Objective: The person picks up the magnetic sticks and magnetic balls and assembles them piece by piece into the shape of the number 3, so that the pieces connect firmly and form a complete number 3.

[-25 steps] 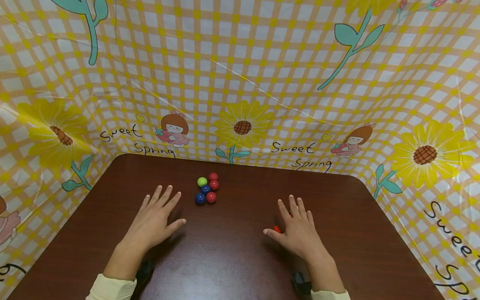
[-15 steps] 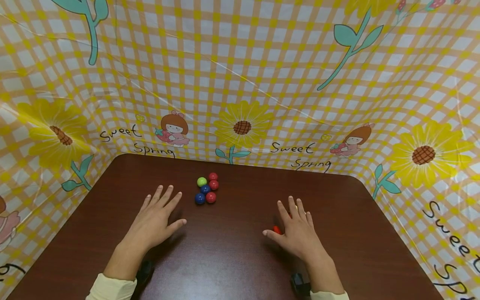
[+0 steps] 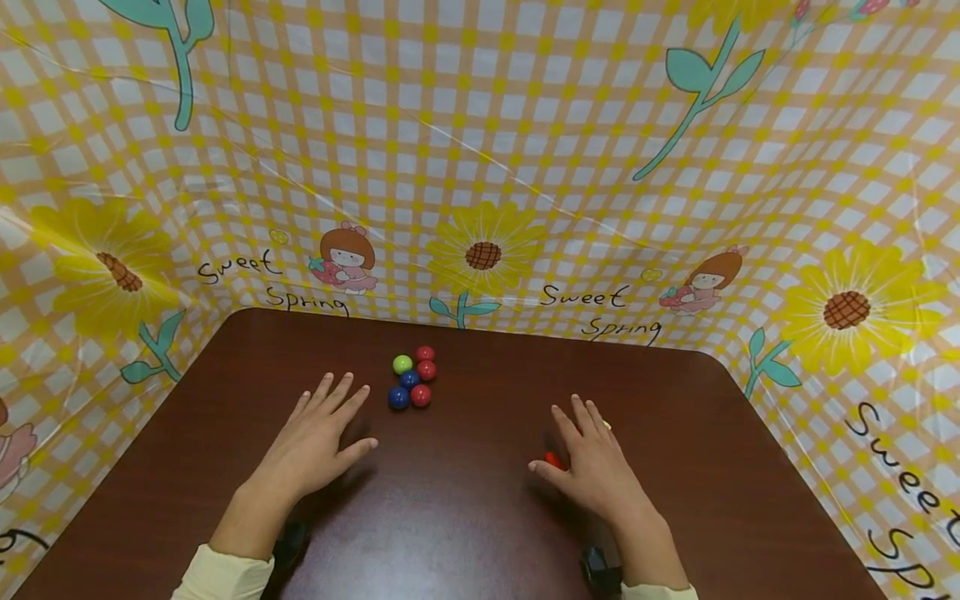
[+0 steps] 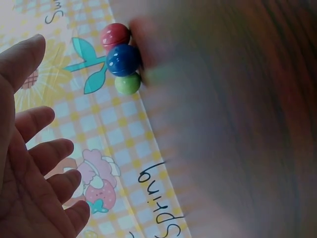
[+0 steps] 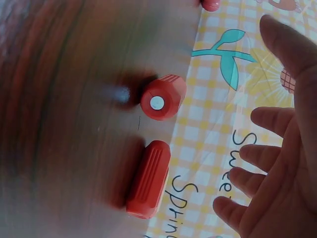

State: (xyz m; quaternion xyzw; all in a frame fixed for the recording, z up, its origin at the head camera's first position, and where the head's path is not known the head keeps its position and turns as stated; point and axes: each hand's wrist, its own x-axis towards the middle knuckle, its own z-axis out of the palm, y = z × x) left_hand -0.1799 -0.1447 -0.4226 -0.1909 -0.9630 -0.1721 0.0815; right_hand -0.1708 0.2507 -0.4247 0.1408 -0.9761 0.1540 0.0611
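My left hand (image 3: 311,442) hovers over the table's left side with fingers spread, holding nothing. Ahead and to its right sits a cluster of glossy balls: a green ball (image 3: 402,364), two blue balls (image 3: 398,397) and three red balls (image 3: 421,395). My right hand (image 3: 596,467), also with spread fingers, is held above a red item (image 3: 554,460) that it mostly covers. The right wrist view shows a grooved red piece with a white round end (image 5: 163,99) and a longer grooved red piece (image 5: 149,181); their kind is unclear. A bit of yellow (image 3: 606,425) peeks out beyond the right fingers.
The dark brown table (image 3: 465,508) has rounded far corners. A yellow checked cloth (image 3: 480,150) with sunflowers and lettering rises along its back and both sides. Black wrist devices (image 3: 600,568) sit under both wrists.
Both hands stay nearly in place. The left hand has drifted slightly right, and the right fingers have tilted a little lower. The balls have not moved on the table.
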